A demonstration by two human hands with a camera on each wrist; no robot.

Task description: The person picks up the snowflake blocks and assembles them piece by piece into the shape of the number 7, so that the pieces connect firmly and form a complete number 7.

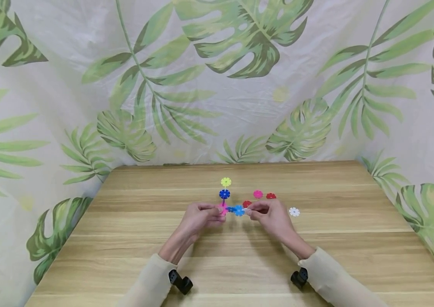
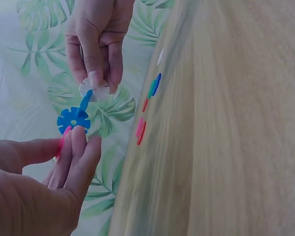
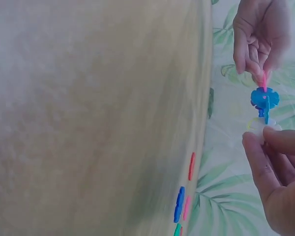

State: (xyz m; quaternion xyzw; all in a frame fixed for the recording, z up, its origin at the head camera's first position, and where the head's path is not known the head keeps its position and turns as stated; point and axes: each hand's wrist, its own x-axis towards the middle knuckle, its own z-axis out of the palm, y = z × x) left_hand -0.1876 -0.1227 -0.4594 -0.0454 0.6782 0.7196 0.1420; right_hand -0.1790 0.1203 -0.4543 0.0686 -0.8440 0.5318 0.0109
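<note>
Between the two hands runs a chain of slotted, flower-shaped plastic discs. My left hand (image 1: 201,216) pinches the pink disc (image 1: 223,208) at its corner. To the right of it come a dark blue disc (image 1: 231,209) and a light blue disc (image 1: 239,210), linked crosswise. At that end, my right hand (image 1: 274,218) pinches a white disc (image 2: 99,92), whose edge meets a blue disc (image 3: 267,109). From the pink disc, another branch leads away through a purple disc (image 1: 223,201) and a dark blue disc (image 1: 224,194) to a yellow disc (image 1: 226,182).
Loose discs lie on the wooden table (image 1: 144,238): a pink one (image 1: 257,194), red ones (image 1: 271,196) and a white one (image 1: 294,212) near the right hand. The left wrist view also shows a green disc (image 2: 152,88) and a blue disc (image 2: 157,83). Leaf-patterned cloth (image 1: 217,106) hangs behind.
</note>
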